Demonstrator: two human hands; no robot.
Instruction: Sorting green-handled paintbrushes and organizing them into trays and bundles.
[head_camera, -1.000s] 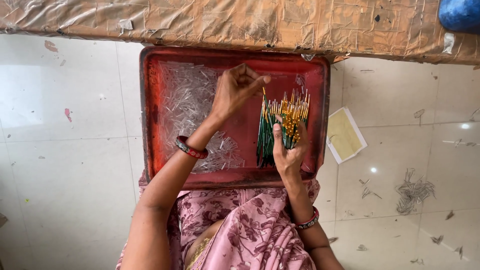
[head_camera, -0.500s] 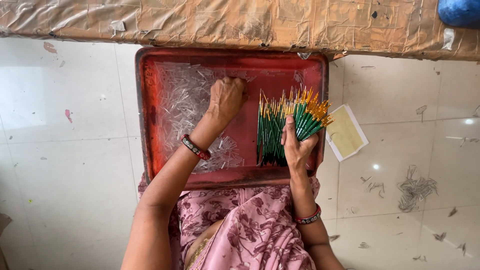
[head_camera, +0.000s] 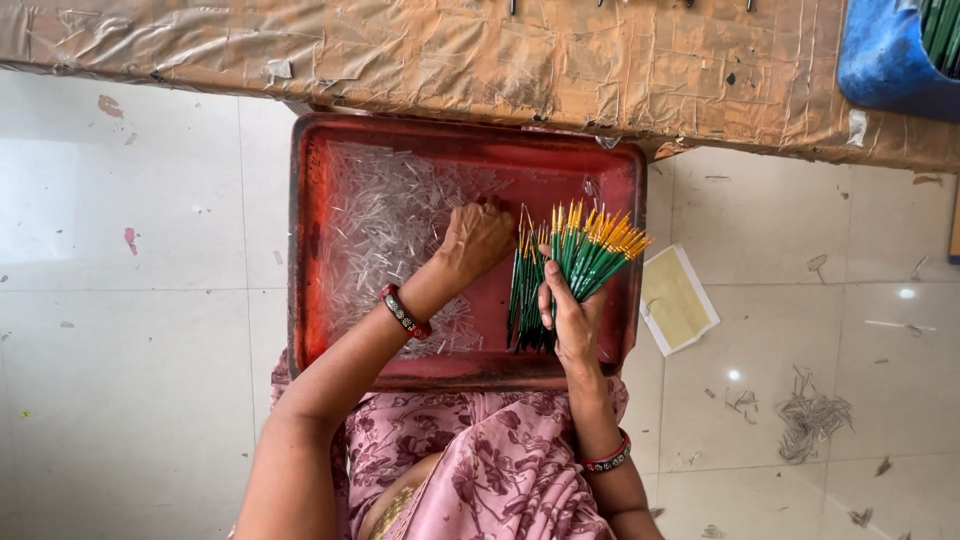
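Pale tiled floor (head_camera: 150, 350) underneath, with grey scraps lying here and there, and a bench wrapped in brown taped paper (head_camera: 500, 60) along the top. Between them, resting on the lap, a red tray (head_camera: 460, 372).

Right hand (head_camera: 570, 320): closed around a fanned bundle of green sticks (head_camera: 585, 250) with yellow tips, held upright over the right part of the tray, thumb pressing across the stems. Just beside it, more loose sticks (head_camera: 520, 300) lying on the tray bottom.

Left hand (head_camera: 478, 238): turned palm down at the edge of the pile of small clear tubes (head_camera: 385, 225), fingers curled into it; impossible to tell if pinching one already.

Probably the step of picking a clear tube out of the pile. Calls next for a fine pinch on a single tube, and for keeping the bundle steady with tips well spread.
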